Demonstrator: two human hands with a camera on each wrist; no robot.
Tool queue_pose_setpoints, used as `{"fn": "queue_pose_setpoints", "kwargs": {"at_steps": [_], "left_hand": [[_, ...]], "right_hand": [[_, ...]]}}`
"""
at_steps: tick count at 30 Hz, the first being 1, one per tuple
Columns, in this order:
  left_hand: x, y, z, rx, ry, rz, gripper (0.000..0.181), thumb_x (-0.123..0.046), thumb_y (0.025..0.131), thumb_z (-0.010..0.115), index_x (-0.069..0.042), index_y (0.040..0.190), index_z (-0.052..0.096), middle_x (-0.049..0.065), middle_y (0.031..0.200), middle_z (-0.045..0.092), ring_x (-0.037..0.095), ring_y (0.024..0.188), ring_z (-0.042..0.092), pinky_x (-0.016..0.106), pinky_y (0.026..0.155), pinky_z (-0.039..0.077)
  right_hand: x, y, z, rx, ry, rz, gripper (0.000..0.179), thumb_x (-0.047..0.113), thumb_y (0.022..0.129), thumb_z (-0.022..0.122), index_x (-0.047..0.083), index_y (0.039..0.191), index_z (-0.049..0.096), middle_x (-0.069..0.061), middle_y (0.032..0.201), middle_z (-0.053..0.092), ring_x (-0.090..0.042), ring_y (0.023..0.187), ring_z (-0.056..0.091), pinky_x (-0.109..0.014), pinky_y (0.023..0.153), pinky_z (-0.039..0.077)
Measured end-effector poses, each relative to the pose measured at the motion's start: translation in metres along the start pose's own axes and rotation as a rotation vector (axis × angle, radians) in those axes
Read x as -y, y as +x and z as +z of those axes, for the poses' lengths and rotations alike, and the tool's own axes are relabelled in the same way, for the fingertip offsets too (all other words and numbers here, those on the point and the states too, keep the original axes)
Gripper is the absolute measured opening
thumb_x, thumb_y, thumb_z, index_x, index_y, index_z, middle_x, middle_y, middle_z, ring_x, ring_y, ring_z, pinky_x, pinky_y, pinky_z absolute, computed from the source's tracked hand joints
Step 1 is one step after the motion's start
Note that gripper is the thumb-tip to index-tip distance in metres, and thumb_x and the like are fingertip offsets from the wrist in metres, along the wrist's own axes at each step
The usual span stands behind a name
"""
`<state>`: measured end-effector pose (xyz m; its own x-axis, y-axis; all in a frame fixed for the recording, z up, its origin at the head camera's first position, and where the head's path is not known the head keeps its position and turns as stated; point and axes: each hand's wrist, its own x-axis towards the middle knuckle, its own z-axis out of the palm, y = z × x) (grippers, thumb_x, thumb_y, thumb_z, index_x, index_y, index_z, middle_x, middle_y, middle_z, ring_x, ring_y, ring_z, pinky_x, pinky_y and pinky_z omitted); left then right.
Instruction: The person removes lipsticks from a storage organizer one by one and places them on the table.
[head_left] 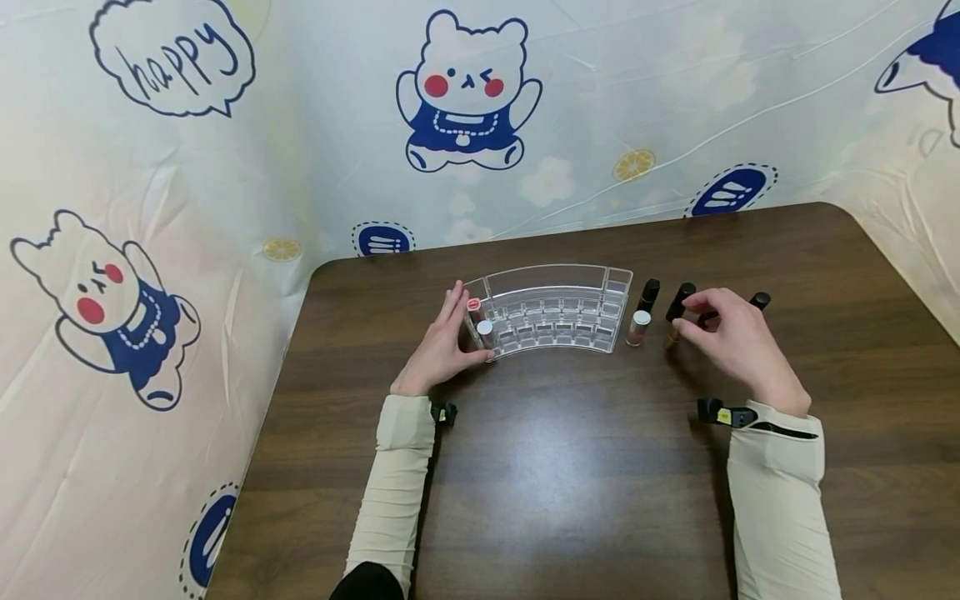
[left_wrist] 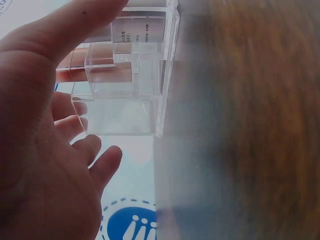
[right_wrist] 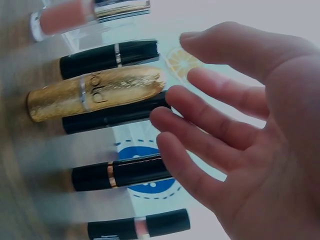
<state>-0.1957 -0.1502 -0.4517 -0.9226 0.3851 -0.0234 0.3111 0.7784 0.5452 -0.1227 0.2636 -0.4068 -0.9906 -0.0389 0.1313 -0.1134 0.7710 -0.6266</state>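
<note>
My left hand (head_left: 441, 350) holds the left end of a clear tiered lipstick organizer (head_left: 555, 312), thumb along its front and fingers round its side. Two tubes stand in its left slots: a red-topped lipstick (head_left: 475, 310) and a lip gloss with a silver cap (head_left: 486, 333). Over the row of tubes on the right hovers my right hand (head_left: 731, 342), thumb and fingers apart. Nearest to its fingertips in the right wrist view is a gold lipstick (right_wrist: 95, 95), with a gap that looks small; contact is not plain. Nothing is between thumb and fingers.
Right of the organizer stand a pink lip gloss with a silvery cap (head_left: 638, 328) and several black lipsticks (head_left: 649, 295), one partly behind the right hand. The brown table (head_left: 540, 467) ends at a patterned cloth (head_left: 585, 117) behind and at the left.
</note>
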Motion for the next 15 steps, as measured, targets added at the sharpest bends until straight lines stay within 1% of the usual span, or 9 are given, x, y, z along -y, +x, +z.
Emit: {"fn": "queue_pose_setpoints", "kwargs": {"at_steps": [2, 3, 6, 9, 10, 12, 14, 15], "left_hand": [[0.0, 0.0, 0.0, 0.002, -0.001, -0.003, 0.111, -0.047, 0.079, 0.077, -0.02, 0.157, 0.004, -0.009, 0.164, -0.011, 0.021, 0.152, -0.004, 0.06, 0.116, 0.019], [0.001, 0.0, 0.001, 0.004, -0.002, -0.005, 0.111, -0.047, 0.078, 0.077, -0.02, 0.157, 0.004, -0.01, 0.163, -0.011, 0.019, 0.152, -0.005, 0.06, 0.116, 0.019], [0.001, -0.001, 0.001, 0.005, -0.008, -0.01, 0.111, -0.046, 0.078, 0.077, -0.02, 0.157, 0.004, -0.01, 0.163, -0.011, 0.017, 0.152, -0.006, 0.06, 0.116, 0.019], [0.001, -0.001, 0.001, 0.004, -0.01, -0.01, 0.111, -0.046, 0.078, 0.078, -0.021, 0.157, 0.004, -0.01, 0.163, -0.011, 0.017, 0.151, -0.007, 0.06, 0.116, 0.019], [0.001, -0.001, 0.0, 0.004, -0.01, -0.011, 0.111, -0.046, 0.078, 0.078, -0.021, 0.157, 0.003, -0.011, 0.163, -0.012, 0.017, 0.151, -0.007, 0.06, 0.116, 0.019], [0.001, -0.001, 0.0, 0.005, -0.01, -0.011, 0.111, -0.046, 0.078, 0.078, -0.022, 0.157, 0.003, -0.015, 0.162, -0.014, 0.016, 0.151, -0.007, 0.06, 0.116, 0.018], [0.0, -0.001, 0.0, 0.007, -0.013, -0.011, 0.111, -0.046, 0.078, 0.077, -0.023, 0.157, 0.002, -0.016, 0.161, -0.015, 0.016, 0.151, -0.008, 0.059, 0.116, 0.018], [0.0, -0.001, 0.0, 0.007, -0.014, -0.008, 0.111, -0.046, 0.079, 0.077, -0.022, 0.157, 0.002, -0.015, 0.162, -0.014, 0.016, 0.151, -0.008, 0.059, 0.116, 0.019]], "right_hand": [[0.003, -0.001, -0.001, -0.018, 0.016, -0.015, 0.034, 0.021, 0.092, 0.065, -0.002, 0.117, 0.06, -0.025, 0.114, 0.059, -0.038, 0.094, 0.058, -0.051, 0.082, 0.047], [0.005, -0.002, -0.002, -0.028, 0.023, -0.019, 0.034, 0.021, 0.092, 0.065, -0.002, 0.117, 0.06, -0.024, 0.115, 0.059, -0.038, 0.094, 0.059, -0.05, 0.083, 0.048], [0.012, -0.003, -0.004, -0.054, 0.052, -0.031, 0.033, 0.022, 0.092, 0.066, 0.001, 0.117, 0.061, -0.02, 0.114, 0.061, -0.035, 0.093, 0.061, -0.032, 0.082, 0.05], [0.02, -0.004, -0.005, -0.068, 0.076, -0.037, 0.033, 0.024, 0.092, 0.067, 0.004, 0.118, 0.061, -0.015, 0.113, 0.062, -0.031, 0.092, 0.063, -0.013, 0.075, 0.042], [0.023, -0.004, -0.005, -0.071, 0.088, -0.045, 0.033, 0.024, 0.091, 0.067, 0.005, 0.118, 0.061, -0.015, 0.113, 0.062, -0.03, 0.092, 0.063, -0.009, 0.074, 0.039], [0.028, -0.004, -0.003, -0.077, 0.104, -0.068, 0.032, 0.021, 0.091, 0.068, 0.005, 0.118, 0.061, -0.014, 0.111, 0.062, -0.029, 0.092, 0.062, -0.006, 0.074, 0.037], [0.031, -0.003, 0.001, -0.086, 0.112, -0.102, 0.031, 0.017, 0.09, 0.069, 0.004, 0.117, 0.062, -0.014, 0.11, 0.063, -0.029, 0.091, 0.062, -0.005, 0.073, 0.038], [0.033, -0.003, 0.003, -0.09, 0.113, -0.121, 0.031, 0.014, 0.089, 0.069, 0.003, 0.117, 0.062, -0.014, 0.109, 0.063, -0.028, 0.091, 0.062, -0.005, 0.074, 0.039]]}}
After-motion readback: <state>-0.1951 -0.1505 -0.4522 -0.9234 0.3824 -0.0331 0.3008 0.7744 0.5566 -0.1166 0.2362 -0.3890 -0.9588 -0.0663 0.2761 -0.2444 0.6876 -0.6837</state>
